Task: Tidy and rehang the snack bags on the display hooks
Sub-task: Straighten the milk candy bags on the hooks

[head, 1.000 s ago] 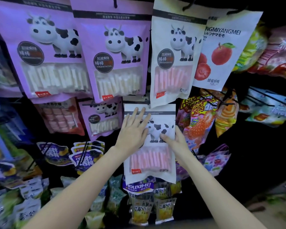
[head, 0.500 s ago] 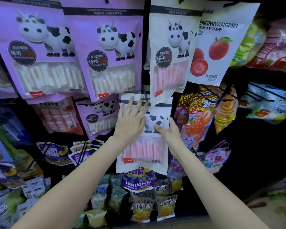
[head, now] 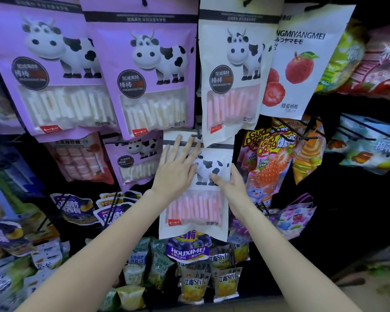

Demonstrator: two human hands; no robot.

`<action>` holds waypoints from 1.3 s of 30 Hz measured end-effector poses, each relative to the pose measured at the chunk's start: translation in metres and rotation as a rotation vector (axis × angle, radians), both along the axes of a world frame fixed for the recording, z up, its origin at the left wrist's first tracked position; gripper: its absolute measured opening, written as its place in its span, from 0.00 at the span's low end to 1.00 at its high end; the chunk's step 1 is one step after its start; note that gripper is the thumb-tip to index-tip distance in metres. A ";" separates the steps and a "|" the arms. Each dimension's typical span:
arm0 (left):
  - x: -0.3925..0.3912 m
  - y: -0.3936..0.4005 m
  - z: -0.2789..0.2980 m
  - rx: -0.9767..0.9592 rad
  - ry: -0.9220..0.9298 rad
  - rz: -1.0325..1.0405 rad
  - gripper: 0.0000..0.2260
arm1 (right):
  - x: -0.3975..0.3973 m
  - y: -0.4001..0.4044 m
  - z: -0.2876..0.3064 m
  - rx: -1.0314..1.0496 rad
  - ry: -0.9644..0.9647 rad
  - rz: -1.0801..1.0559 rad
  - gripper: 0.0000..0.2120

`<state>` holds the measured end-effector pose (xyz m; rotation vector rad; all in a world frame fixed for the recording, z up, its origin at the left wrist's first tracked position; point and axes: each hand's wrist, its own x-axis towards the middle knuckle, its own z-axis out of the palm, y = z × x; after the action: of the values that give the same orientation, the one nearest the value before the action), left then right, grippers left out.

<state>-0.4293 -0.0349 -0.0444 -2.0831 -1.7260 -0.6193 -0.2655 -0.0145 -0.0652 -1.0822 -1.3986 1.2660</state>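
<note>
Single head-worn wide-angle view, facing forward and slightly down at close range onto a display rack of hanging snack bags (head: 158, 70), both forearms entering from the bottom edge, frame margins bowed by lens distortion.

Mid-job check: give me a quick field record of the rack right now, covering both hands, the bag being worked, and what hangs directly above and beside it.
left hand: flat, fingers straight, pressing the upper part of the white cow bag
right hand: gripping that bag's right edge, thumb on the front
bag top: tucked behind the upper white cow bag; hook engagement not visible
left neighbour: small purple cow bag
right neighbour: strawberry snack bag
</note>
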 end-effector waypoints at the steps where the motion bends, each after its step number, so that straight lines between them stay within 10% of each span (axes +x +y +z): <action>1: 0.001 0.000 0.000 -0.009 0.003 0.004 0.22 | 0.002 -0.001 0.003 -0.007 0.015 0.016 0.20; 39: 0.013 0.001 0.004 -0.123 -0.066 0.044 0.24 | 0.002 -0.004 0.005 -0.051 0.068 0.053 0.17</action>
<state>-0.4159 -0.0338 -0.0406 -2.1219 -1.8851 -0.5883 -0.2632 -0.0187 -0.0597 -1.0327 -1.3579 1.3706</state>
